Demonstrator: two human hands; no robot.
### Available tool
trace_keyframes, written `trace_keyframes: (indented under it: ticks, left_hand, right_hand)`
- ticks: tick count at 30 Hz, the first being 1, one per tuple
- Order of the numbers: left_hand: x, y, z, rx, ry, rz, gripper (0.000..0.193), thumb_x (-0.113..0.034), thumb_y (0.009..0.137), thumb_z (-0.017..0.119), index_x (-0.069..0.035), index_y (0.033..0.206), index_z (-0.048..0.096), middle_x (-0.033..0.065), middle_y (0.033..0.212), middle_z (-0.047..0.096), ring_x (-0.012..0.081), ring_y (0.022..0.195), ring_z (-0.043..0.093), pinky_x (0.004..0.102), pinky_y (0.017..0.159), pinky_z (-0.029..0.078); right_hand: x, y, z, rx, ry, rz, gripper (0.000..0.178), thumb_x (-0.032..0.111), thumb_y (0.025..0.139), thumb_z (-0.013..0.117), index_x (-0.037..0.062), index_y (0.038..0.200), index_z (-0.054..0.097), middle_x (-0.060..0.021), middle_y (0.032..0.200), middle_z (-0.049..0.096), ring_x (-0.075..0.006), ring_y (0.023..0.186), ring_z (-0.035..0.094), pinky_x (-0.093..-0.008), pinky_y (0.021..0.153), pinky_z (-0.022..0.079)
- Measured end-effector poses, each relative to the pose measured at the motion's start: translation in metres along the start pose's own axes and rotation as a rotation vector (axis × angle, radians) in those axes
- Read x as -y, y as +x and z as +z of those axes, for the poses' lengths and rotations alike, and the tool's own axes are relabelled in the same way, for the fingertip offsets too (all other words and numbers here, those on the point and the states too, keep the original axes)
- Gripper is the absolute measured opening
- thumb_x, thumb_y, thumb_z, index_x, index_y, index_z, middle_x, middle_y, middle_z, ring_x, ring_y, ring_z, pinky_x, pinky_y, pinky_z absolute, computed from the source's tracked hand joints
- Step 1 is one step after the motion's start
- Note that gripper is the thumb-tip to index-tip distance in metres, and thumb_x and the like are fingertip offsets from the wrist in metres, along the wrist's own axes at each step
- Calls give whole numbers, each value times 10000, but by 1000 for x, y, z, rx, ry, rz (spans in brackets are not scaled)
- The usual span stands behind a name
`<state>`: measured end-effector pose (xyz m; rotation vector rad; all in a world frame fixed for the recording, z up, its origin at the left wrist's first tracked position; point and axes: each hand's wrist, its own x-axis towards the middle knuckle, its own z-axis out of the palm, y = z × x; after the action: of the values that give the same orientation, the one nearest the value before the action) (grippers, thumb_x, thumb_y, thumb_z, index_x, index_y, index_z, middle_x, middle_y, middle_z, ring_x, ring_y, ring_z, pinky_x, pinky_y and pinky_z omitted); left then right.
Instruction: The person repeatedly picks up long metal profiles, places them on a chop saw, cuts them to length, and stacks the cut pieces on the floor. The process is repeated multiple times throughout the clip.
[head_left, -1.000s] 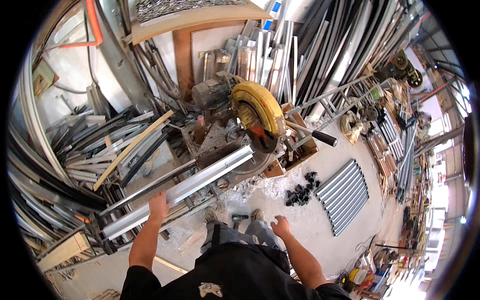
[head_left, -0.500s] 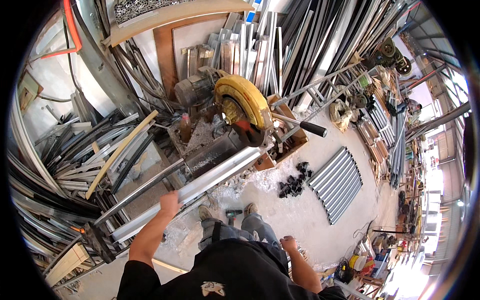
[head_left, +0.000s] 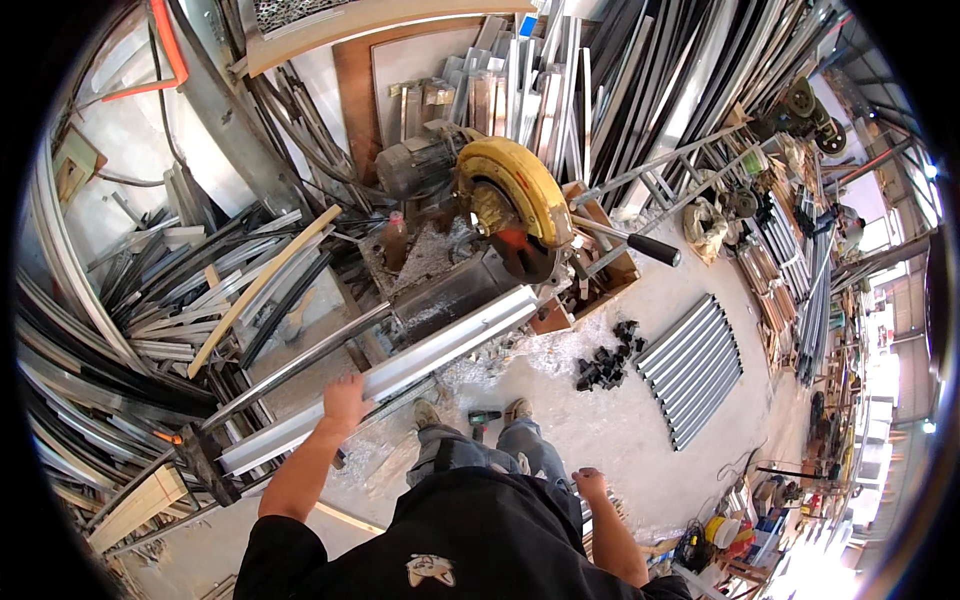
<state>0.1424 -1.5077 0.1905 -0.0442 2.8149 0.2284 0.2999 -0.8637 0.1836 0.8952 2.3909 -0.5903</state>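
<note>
My left hand (head_left: 346, 402) is closed over a long silvery metal profile (head_left: 450, 335), which lies slantwise in front of the saw bed. The profile's far end is beside the round blade of a cut-off saw (head_left: 515, 200) with a yellow guard. Its near end reaches a dark metal stop block (head_left: 205, 466) on a steel rod (head_left: 300, 362). By my right side, well away from the saw, my right hand (head_left: 591, 484) hangs with curled fingers. Their inner side is hidden, so I cannot make out whether anything is in them.
The saw's black-gripped handle (head_left: 654, 249) juts right over a wooden box (head_left: 612, 275). On the floor lie black plastic pieces (head_left: 610, 360), a row of cut grey tubes (head_left: 692, 370) and a power drill (head_left: 483, 418) by my feet. Loose offcuts (head_left: 190, 300) pile up at left.
My left hand and the profile have shifted left relative to the saw, and the profile's near end has come up to the stop block. My right hand stays at my side. The view has swung slightly.
</note>
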Motion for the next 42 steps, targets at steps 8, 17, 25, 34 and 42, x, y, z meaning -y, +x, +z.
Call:
trace_keyframes:
  ticks: [8, 17, 25, 34, 42]
  left_hand:
    - [50, 20, 3, -43, 24, -140, 630, -416, 725, 905, -77, 1185, 641, 130, 1163, 691, 363, 1073, 686, 519, 920, 532]
    - [74, 22, 8, -182, -7, -138, 232, -193, 705, 786, -75, 901, 742, 172, 916, 714, 359, 939, 712, 535, 771, 564]
    - [65, 44, 16, -94, -89, -253, 433, -217, 744, 824, -142, 1153, 706, 132, 1149, 696, 355, 1108, 679, 552, 891, 521]
    - [61, 68, 11, -69, -57, -336, 250, -152, 844, 697, -129, 1086, 752, 116, 1116, 749, 323, 1084, 718, 554, 880, 534]
    - [58, 47, -6, 20, -89, -434, 483, -338, 742, 865, -175, 1175, 727, 112, 1235, 672, 361, 1233, 608, 581, 1002, 472]
  right_hand:
    - [35, 32, -47, -24, -44, -340, 441, 306, 867, 815, -16, 1159, 740, -193, 1044, 781, -249, 994, 745, -365, 876, 577]
    - [220, 16, -222, -334, 143, -622, 386, 221, 989, 693, -35, 1276, 658, -129, 1062, 745, -231, 945, 698, -378, 873, 548]
    - [300, 1, -317, -432, 213, -812, 468, 256, 1092, 602, -53, 1441, 557, -157, 1355, 655, -230, 1247, 613, -362, 1081, 473]
    - [346, -33, -297, -468, -83, -817, 461, 419, 1024, 632, 72, 1310, 735, -242, 1410, 639, -426, 1203, 671, -441, 1046, 537]
    - [356, -69, -312, -514, 149, -864, 312, 123, 1040, 650, -21, 1317, 638, -125, 1201, 694, -189, 1070, 650, -343, 940, 530]
